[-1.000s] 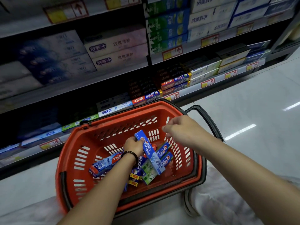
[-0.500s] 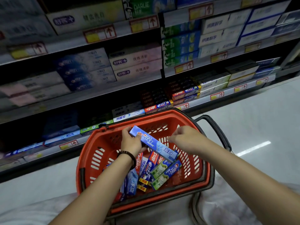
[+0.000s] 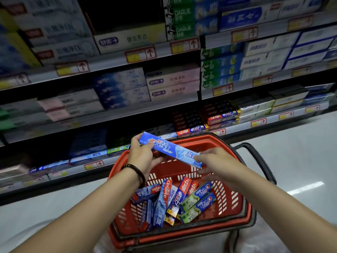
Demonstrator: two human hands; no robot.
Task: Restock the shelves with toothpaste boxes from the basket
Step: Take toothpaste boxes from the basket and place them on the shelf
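My left hand (image 3: 143, 158) grips the left end of a long blue Crest toothpaste box (image 3: 169, 148), held level above the far rim of the red basket (image 3: 245, 219). My right hand (image 3: 218, 164) pinches the box's right end between its fingertips. Inside the basket lie several more toothpaste boxes (image 3: 179, 199), blue, red and green, heaped at angles. The store shelves (image 3: 127, 60) rise straight ahead, packed with rows of toothpaste boxes.
The basket's black handle (image 3: 262, 165) hangs folded down on its right side. The bottom shelf (image 3: 228, 131) with price tags sits just beyond the basket. A dark gap (image 3: 125, 13) opens on the upper shelf. Pale glossy floor (image 3: 291, 161) lies to the right.
The blue Crest box has been lifted out of the basket and turned level. My right hand has come onto its right end. The view has tilted up toward higher shelves.
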